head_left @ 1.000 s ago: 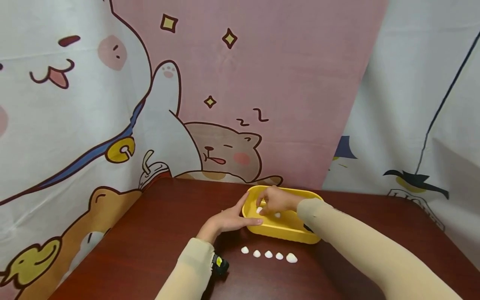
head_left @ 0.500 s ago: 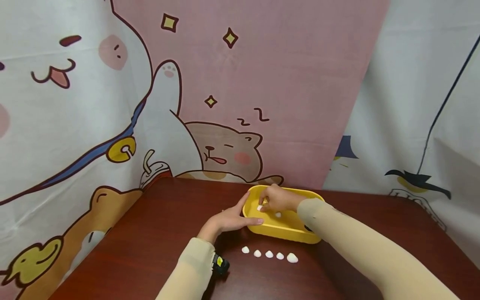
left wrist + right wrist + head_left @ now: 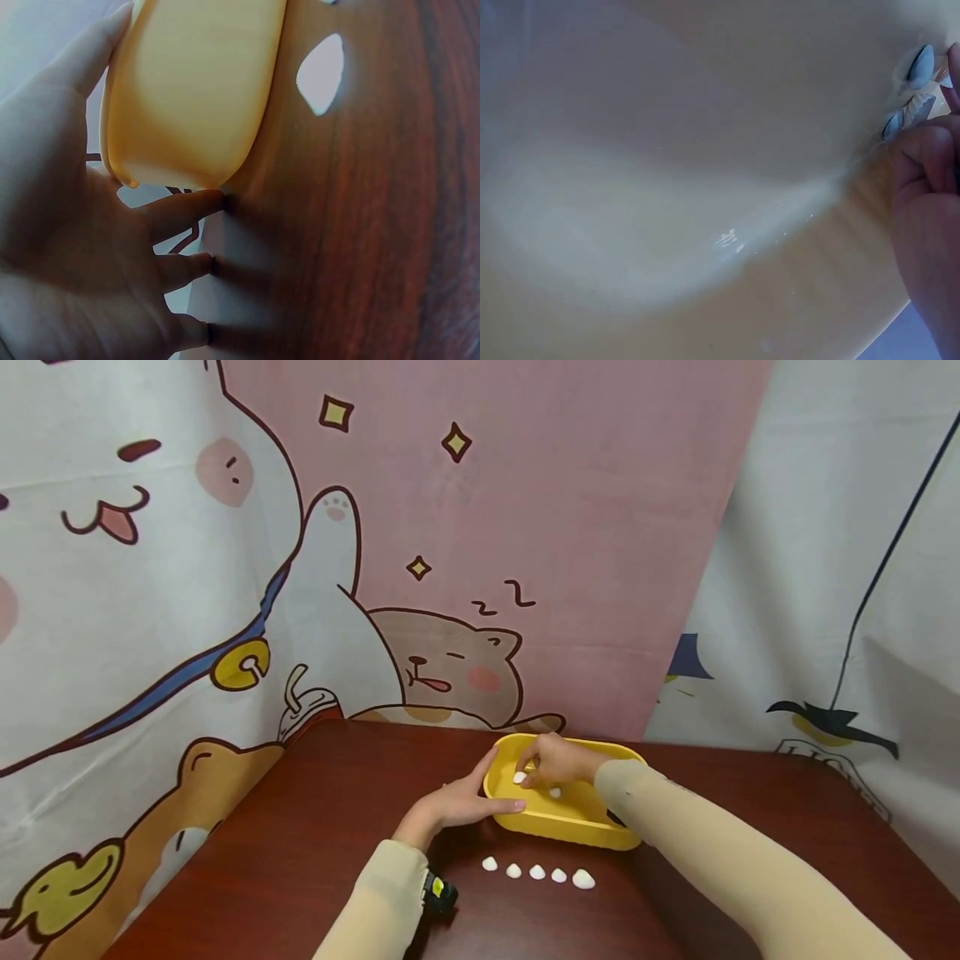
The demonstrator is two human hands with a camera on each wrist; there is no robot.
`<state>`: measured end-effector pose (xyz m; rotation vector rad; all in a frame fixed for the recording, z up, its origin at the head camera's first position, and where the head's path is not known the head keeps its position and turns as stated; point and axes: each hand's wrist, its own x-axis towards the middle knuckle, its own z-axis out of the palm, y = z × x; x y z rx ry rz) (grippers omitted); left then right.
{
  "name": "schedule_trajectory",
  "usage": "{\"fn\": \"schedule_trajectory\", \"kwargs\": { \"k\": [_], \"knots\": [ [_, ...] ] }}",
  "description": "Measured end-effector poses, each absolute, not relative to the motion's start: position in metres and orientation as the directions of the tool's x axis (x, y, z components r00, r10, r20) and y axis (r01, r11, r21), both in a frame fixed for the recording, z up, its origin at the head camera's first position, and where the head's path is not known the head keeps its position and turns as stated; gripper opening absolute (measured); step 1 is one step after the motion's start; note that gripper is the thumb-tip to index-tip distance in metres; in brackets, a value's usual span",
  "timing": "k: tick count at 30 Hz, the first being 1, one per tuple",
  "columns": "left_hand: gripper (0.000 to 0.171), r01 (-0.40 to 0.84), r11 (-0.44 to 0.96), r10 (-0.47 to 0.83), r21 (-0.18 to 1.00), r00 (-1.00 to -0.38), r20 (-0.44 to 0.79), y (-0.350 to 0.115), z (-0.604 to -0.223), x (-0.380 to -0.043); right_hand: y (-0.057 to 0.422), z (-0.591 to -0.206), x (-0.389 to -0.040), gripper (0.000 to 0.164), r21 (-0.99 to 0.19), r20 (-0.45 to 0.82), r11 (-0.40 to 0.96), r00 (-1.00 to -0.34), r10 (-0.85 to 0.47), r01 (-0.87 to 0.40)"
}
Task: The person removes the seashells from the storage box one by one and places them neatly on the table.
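My left hand point(image 3: 453, 802) braces the left end of a yellow plastic tub point(image 3: 562, 828), thumb along the front rim and index finger at the back. Its other fingers are spread and straight, tips down at the table in the left wrist view. Inside the tub, my right hand point(image 3: 555, 758) pinches a small white seashell point(image 3: 520, 777) between thumb and index finger. Another white shell point(image 3: 555, 792) lies on the tub floor below that hand. The right wrist view shows several shells point(image 3: 921, 66) close to the fingertips, with part of the hand cut off.
In front of the tub, several white seashells point(image 3: 537, 872) lie in a row on the dark red-brown table point(image 3: 300, 852). The rightmost shell point(image 3: 583, 879) is the largest. A cartoon-printed cloth point(image 3: 585, 543) hangs behind the table.
The right hand's fingertips and the shell at them have shifted only slightly inside the tub. The left hand, the tub and the row of shells stay in place.
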<state>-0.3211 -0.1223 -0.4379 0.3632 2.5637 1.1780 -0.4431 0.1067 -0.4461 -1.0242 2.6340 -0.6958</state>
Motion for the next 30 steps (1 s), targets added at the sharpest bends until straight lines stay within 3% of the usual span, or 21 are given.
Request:
{"fn": "schedule_trajectory", "kwargs": {
  "k": [8, 17, 30],
  "knots": [
    [0.117, 0.099, 0.624, 0.351, 0.775, -0.922, -0.165, -0.122, -0.439, -0.322, 0.101, -0.437, -0.438, 0.019, -0.539, -0.043, 0.654, -0.758, -0.651, -0.531],
    [0.116, 0.119, 0.625, 0.362, 0.772, -0.920, -0.150, -0.122, -0.439, -0.322, 0.097, -0.394, -0.429, 0.016, -0.572, 0.014, 0.621, -0.763, -0.646, -0.536],
    [0.118, 0.101, 0.618, 0.351, 0.780, -0.923, -0.159, -0.121, -0.439, -0.322, 0.127, -0.343, -0.391, 0.024, -0.745, 0.006, 0.568, -0.854, -0.520, -0.351]
  ]
}}
